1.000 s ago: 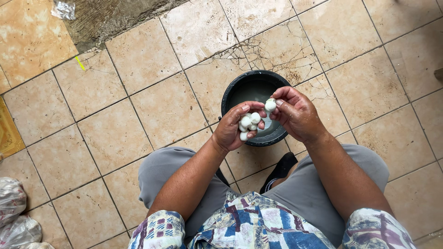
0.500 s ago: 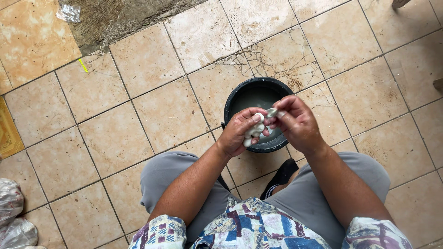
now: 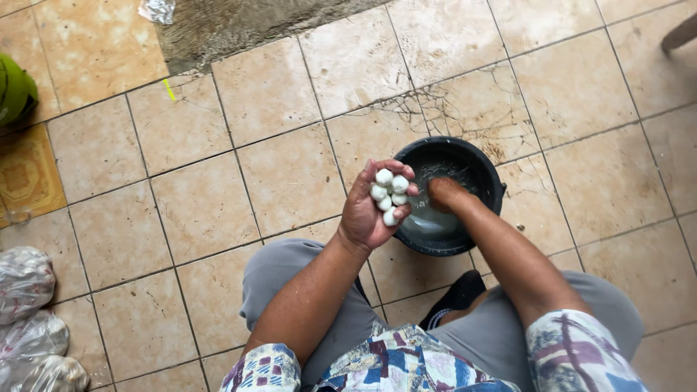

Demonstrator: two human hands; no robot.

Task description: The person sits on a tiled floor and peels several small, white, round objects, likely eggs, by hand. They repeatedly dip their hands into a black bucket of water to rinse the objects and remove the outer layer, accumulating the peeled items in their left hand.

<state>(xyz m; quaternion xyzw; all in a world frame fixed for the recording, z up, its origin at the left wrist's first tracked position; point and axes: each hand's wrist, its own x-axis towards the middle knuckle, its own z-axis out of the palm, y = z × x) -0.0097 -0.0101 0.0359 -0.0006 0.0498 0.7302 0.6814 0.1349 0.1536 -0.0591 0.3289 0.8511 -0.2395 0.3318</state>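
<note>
Since a moment ago the right hand [image 3: 444, 192] has left the little white balls and dipped down into the black bucket [image 3: 488, 163], while the left hand [image 3: 374, 210] has turned palm-up beside the rim.

Five or so white balls [image 3: 388, 194] sit in a cluster in that left hand, its fingers curled loosely around them like a cup, at about nine o'clock from the bucket and just off its edge. The right hand is inside the bucket with its fingers down in the shallow water; whether they are spread or closed on something I cannot tell.

Judging from this, the step in hand looks like fishing another ball out of the water, which calls for a gentle pinch and a short carry to the waiting palm.

Tiled floor [image 3: 218, 218] lies all around; plastic bags [image 3: 33, 319] rest at eight o'clock, well apart, and a green thing [image 3: 13, 91] at ten o'clock.
</note>
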